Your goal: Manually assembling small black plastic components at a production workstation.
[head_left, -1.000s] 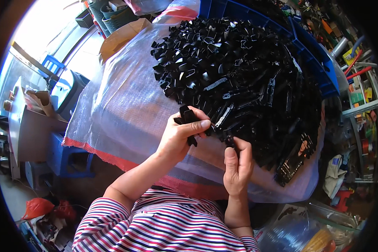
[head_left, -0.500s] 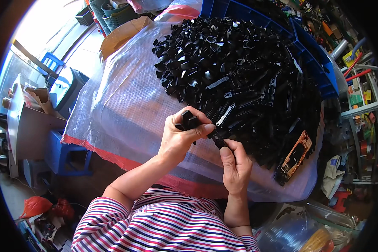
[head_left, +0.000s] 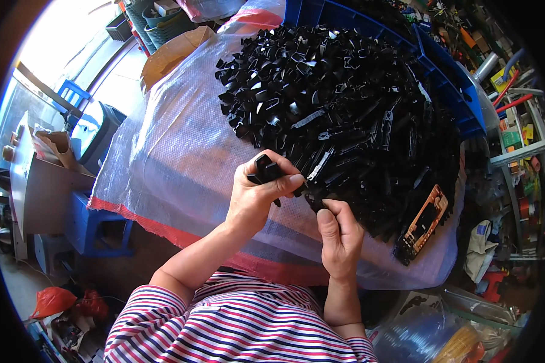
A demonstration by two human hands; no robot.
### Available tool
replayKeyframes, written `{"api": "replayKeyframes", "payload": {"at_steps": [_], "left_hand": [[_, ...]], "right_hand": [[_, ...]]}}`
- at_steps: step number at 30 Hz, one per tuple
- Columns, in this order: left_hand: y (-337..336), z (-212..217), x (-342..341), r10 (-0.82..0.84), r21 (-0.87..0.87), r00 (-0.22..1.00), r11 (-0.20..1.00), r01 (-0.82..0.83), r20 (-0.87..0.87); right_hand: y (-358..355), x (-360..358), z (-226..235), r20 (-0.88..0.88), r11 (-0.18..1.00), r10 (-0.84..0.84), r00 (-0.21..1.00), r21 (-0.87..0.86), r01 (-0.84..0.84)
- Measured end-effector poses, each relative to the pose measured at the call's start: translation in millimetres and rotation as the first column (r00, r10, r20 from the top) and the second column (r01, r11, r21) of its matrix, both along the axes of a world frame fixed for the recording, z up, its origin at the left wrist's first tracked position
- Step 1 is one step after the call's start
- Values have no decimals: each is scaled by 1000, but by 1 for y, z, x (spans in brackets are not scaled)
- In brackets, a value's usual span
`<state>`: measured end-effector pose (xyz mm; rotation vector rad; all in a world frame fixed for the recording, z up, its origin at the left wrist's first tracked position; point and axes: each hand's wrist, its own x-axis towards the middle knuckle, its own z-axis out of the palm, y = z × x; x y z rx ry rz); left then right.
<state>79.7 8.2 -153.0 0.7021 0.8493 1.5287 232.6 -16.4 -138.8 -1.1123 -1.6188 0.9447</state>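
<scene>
My left hand [head_left: 252, 190] is closed round several black plastic pieces [head_left: 264, 170], whose ends stick out past the curled fingers. Thumb and fingertip of that hand pinch toward the right. My right hand [head_left: 340, 236] pinches a small dark piece [head_left: 313, 201] between thumb and forefinger, close to the left thumb; its exact shape is hard to make out. Just beyond both hands rises a large heap of black plastic parts [head_left: 321, 78], short curved ones at the far left and long narrow ones nearer. It lies on a whitish woven sheet [head_left: 169, 142].
A copper-and-black flat part [head_left: 426, 225] lies at the heap's near right edge. Blue plastic crates [head_left: 451, 72] border the heap at the back and right. A blue stool [head_left: 97, 221] stands at left, and a cluttered rack [head_left: 521, 157] at right.
The black pieces in my left hand have tilted slightly, and a small gap has opened between the left thumb and the piece in my right hand. The view has shifted a little.
</scene>
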Motion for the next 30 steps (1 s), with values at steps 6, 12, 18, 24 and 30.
{"api": "replayKeyframes", "payload": {"at_steps": [6, 12, 18, 24, 30], "left_hand": [[-2, -2, 1, -3, -15, 1000, 1000, 3, 7], [-7, 0, 0, 20, -5, 996, 1000, -20, -85], [-16, 5, 2, 79, 67, 941, 996, -60, -330], [-23, 9, -1, 164, -22, 930, 983, -181, -328], [-32, 18, -1, 282, 50, 952, 959, -278, -122]], "right_hand": [[0, -1, 1, 0, 1000, 7, 1000, -25, -7], [0, -2, -5, -9, 997, 39, 999, -67, -40], [-6, -10, -5, 18, 996, 37, 999, -82, -35], [-1, -28, -16, -49, 995, 43, 998, -89, -47], [-2, -40, 3, 56, 999, 39, 998, 7, -39]]}}
